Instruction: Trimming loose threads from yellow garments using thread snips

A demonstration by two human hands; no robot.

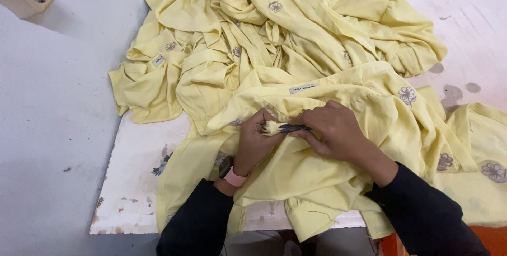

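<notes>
The yellow garment point(338, 129) lies heaped over the white table point(132, 182), lower centre of the frame. The left hand point(253, 142) pinches a small bunched bit of cloth point(270, 127); the right hand point(332, 132) is closed on small dark snips point(296, 128), tips touching that bunch. A slip could nick the cloth or a finger. The table edge runs close below, with hems hanging over; open room is left of the pile.

A worn white table point(134, 182) with stained, chipped paint carries a heap of pale yellow flower-printed garments point(274, 39), piled beyond the fingers point(264, 116) and spreading under them to the near edge.
</notes>
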